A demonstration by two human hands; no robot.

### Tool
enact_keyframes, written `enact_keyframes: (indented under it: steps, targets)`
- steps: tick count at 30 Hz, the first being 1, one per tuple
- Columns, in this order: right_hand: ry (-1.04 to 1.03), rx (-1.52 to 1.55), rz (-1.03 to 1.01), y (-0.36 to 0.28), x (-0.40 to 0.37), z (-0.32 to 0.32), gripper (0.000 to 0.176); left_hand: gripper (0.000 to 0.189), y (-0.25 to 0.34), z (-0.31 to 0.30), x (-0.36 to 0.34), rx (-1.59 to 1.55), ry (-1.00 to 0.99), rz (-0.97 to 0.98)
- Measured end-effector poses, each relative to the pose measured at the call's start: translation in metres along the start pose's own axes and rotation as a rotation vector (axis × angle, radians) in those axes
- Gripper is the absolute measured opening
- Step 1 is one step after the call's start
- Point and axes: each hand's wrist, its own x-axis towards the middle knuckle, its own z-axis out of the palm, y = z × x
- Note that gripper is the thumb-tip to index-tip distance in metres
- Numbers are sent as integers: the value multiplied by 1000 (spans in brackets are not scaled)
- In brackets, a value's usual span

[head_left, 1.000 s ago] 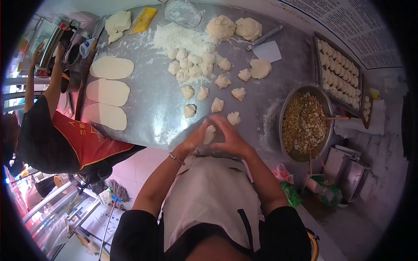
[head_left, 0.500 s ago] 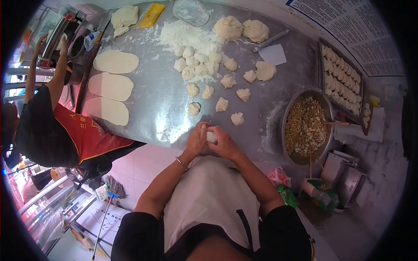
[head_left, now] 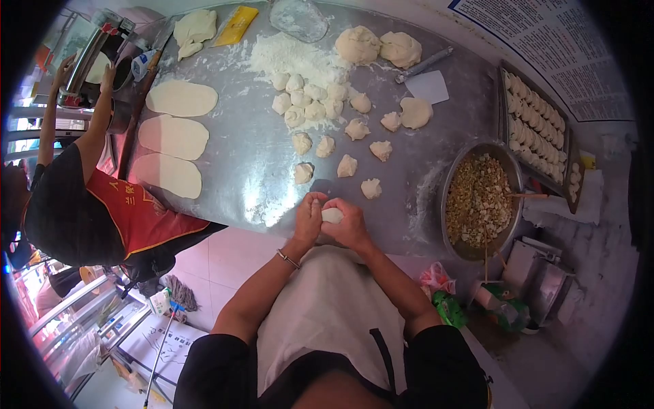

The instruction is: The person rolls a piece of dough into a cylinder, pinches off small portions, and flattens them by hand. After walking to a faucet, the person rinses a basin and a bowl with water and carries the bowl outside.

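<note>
At the near edge of the metal table (head_left: 238,136), a white dough ball (head_left: 332,215) sits between my two hands. My left hand (head_left: 310,218) curves around its left side, with a bracelet at the wrist. Fingers of my right hand (head_left: 349,221) wrap its right side and top, so only part of the dough shows. Just beyond lie rough dough pieces, among them a lump (head_left: 304,172) and another lump (head_left: 370,188). Farther back, a cluster of rounded dough balls (head_left: 315,109) rests against a heap of flour (head_left: 279,54).
Three flat dough sheets (head_left: 181,97) lie at left. A bowl of chopped filling (head_left: 480,198) and a tray of shaped dough pieces (head_left: 535,126) stand at right. Large dough lumps (head_left: 357,45), a white scraper (head_left: 428,86) and a rolling pin are behind. A co-worker (head_left: 82,198) stands at the left machine.
My hands have shifted slightly around the dough ball, which shows a little more from above. At left, the co-worker's hands have moved a dough sheet at the machine.
</note>
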Motion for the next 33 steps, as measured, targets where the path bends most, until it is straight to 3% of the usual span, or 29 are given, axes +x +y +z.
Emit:
enact_keyframes:
  steps: [3,5,6,9,12,15,18,21,27,30,33]
  targets:
    - [-153,137,96,-24,-10,-11,37,19,8,-16,2,130,14,101]
    - [-191,77,-91,-45,-7,-19,41,20,-72,-50,24,53,185,-62]
    - [-194,48,-185,-50,-5,-21,44,18,-51,-61,21,142,190,-118]
    - [-65,-541,-284,7,15,-4,52,20,17,-72,2,-263,90,-520]
    - [-183,-824,-383,37,14,2,59,23,2,-75,1,-395,-11,-430]
    - [-70,-474,-345,-6,14,-8,55,27,28,-62,-17,-456,-124,-395]
    - [-363,96,-15,-21,18,-18,45,33,36,-53,-21,-447,-240,-311]
    - [-247,-4,-291,-5,20,-20,35,33,40,-53,-18,-453,-326,-318]
    - [-174,79,-238,-10,22,-27,32,23,40,-38,-13,-528,-278,-336]
    - [-148,-70,-252,-5,21,-28,31,21,30,-34,-13,-532,-256,-321]
    - [-139,-10,-98,-8,19,-29,28,18,31,-31,-14,-528,-221,-349]
